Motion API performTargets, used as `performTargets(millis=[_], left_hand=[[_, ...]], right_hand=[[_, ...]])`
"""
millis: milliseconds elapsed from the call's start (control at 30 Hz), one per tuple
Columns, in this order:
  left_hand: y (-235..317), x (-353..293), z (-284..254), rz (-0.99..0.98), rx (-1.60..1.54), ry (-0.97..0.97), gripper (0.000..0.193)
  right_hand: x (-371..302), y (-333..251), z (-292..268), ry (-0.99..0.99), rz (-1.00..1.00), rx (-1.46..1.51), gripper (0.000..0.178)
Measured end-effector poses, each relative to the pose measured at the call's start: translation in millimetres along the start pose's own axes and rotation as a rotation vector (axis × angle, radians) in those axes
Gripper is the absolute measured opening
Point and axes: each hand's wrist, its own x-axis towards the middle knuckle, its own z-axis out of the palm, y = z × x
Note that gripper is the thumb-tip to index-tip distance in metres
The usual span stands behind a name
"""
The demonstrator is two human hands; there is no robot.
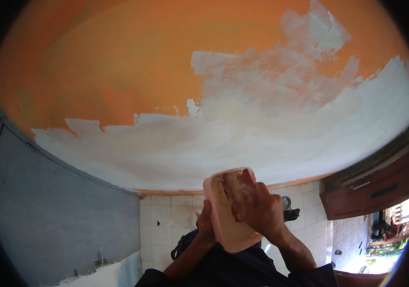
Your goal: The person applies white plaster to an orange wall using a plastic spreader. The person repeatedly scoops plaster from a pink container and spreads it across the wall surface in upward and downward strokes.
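My left hand (206, 224) grips the left side of a pink rectangular tub (235, 248), which is tilted in front of my body. Inside the tub lies a flat reddish-brown scraper (239, 193), smeared with pale paste. My right hand (267, 215) is closed around its near right end. Facing me is an orange wall (118, 71), coated with uneven white filler (261, 134) over its lower and right parts. Between the tub and the wall there is a gap in the picture, and neither hand touches the wall.
A grey door panel (61, 205) stands on the left. White floor tiles (161, 208) lie below. To the right of my hands, a small round container (286, 203) and a black object (291, 214) rest on the floor. At right, a brown door (371, 184) stands by a bright doorway.
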Motion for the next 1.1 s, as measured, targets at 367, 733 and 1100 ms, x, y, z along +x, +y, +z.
performTargets(millis=[367, 733, 1100], left_hand=[[0, 0, 1, -0.023, 0.046, 0.065, 0.07], [8, 1, 14, -0.026, -0.181, -0.094, 0.063], [1, -4, -3, -0.018, -0.11, 0.106, 0.071]], right_hand=[[-18, -21, 8, -0.063, -0.037, -0.093, 0.025], [-11, -13, -36, 0.102, 0.335, 0.238, 0.01], [-17, -25, 5, -0.061, 0.275, 0.296, 0.038]])
